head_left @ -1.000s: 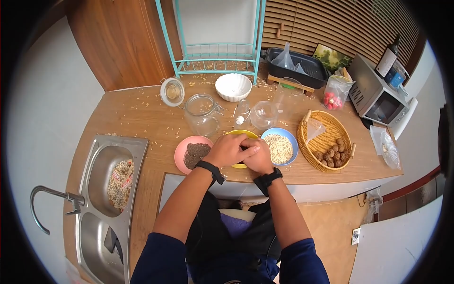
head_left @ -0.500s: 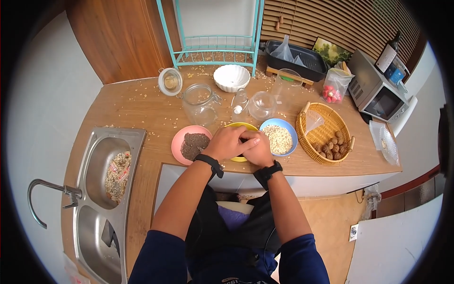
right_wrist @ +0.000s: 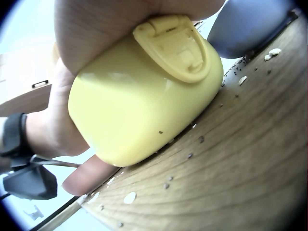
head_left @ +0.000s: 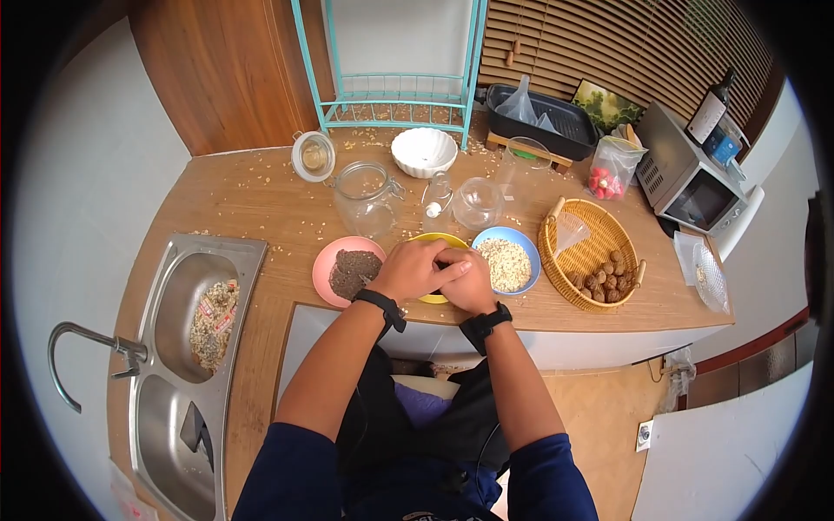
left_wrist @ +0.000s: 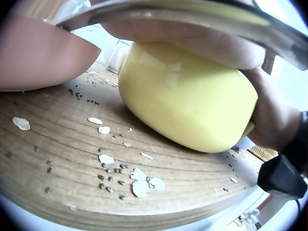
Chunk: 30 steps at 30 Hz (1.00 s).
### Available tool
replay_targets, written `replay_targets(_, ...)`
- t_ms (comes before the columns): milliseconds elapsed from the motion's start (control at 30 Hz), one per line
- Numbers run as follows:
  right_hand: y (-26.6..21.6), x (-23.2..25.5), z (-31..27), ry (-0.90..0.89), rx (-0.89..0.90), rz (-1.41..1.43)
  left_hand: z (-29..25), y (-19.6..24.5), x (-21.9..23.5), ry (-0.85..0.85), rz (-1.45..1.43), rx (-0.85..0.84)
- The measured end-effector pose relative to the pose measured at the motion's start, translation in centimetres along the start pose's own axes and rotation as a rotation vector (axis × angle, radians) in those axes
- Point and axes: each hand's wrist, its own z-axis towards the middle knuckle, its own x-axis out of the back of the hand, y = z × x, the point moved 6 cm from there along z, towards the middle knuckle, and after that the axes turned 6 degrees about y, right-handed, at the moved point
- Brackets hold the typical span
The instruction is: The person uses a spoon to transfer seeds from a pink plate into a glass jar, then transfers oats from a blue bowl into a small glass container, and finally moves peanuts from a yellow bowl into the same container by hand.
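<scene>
My left hand (head_left: 415, 271) and right hand (head_left: 469, 282) are pressed together low over a yellow bowl (left_wrist: 183, 96), fingers overlapping. What lies between the palms is hidden, so I cannot tell whether they hold anything. In the right wrist view, a small folded flap (right_wrist: 178, 50) juts from the bowl's side. Left of it sits a pink bowl (head_left: 323, 271) of small dark seeds (head_left: 354, 272); a metal spoon (left_wrist: 163, 19) leans out of it, its handle passing near my left wrist. To the right, a blue bowl (head_left: 533, 271) holds pale oat flakes (head_left: 506, 265).
Behind stand an open glass jar (head_left: 365, 204), a small bottle (head_left: 436, 201), a glass bowl (head_left: 478, 204) and a white fluted bowl (head_left: 424, 156). A wicker basket (head_left: 556, 269) with walnuts (head_left: 608, 280) is at right, a steel sink (head_left: 248, 260) at left. Flakes and seeds dot the counter.
Both hands stay joined over the yellow bowl, shifting only slightly. The head view has moved a little; the bowls, jar and basket keep their places on the counter.
</scene>
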Motion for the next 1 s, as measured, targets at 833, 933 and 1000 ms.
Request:
replay_targets(833,-0.2,0.2,0.1,-0.010,0.005,0.022,0.2,1.1,0.8,0.023,-0.065,-0.016)
replay_targets(933,-0.2,0.2,-0.1,0.010,0.034,0.020,0.2,0.5,0.4,-0.019,-0.039,0.004)
replay_targets(1000,0.0,0.1,-0.1,0.007,0.024,0.028,0.2,0.0,0.0,-0.035,-0.033,0.006)
